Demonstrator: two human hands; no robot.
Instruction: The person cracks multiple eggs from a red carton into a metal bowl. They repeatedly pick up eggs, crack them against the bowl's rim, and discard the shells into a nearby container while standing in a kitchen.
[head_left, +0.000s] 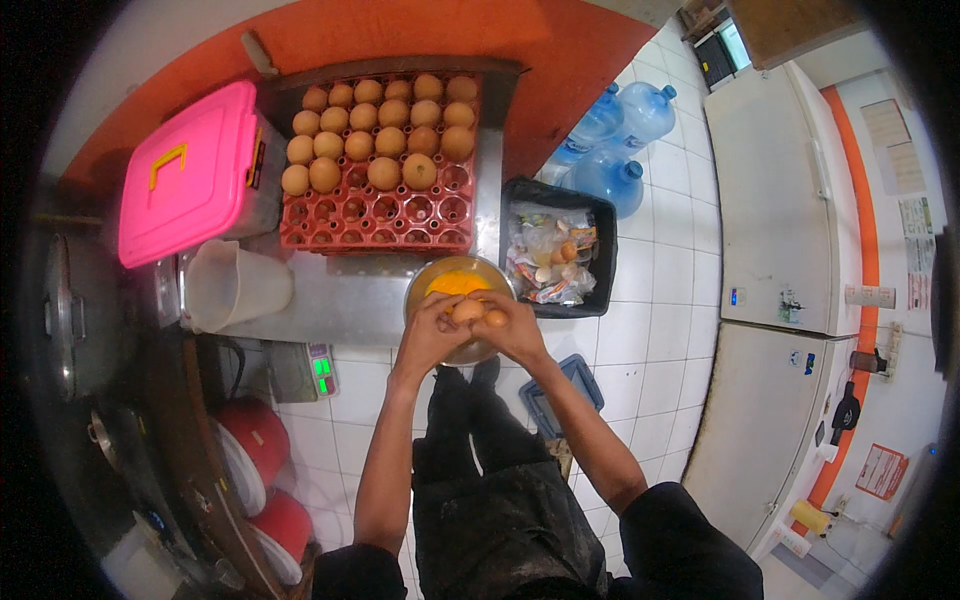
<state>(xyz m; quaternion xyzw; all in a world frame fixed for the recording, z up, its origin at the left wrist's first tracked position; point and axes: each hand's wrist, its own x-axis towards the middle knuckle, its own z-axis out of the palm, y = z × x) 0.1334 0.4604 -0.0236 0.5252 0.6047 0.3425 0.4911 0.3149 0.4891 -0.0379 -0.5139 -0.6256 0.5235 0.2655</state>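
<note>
A round metal bowl (415, 289) sits at the front edge of the steel counter, with yellow beaten-looking egg (457, 282) inside. Above it, my left hand (433, 330) and my right hand (517, 326) meet, fingertips close together. Between them is a brown egg (468, 310), gripped by the fingers of both. A second brown egg (496, 318) rests in the fingers of my right hand. Whether either shell is cracked cannot be made out. Behind the bowl, a stack of red plastic egg trays (375, 225) carries rows of brown eggs (364, 116); its front cups hold none.
Right of the counter stands a black bin (609, 262) with eggshells and plastic wrappers. Large blue water bottles (607, 184) stand behind it. On the left are a translucent jug (240, 289) and a pink-lidded box (191, 172). Below the counter is a scale (322, 371) with lit displays.
</note>
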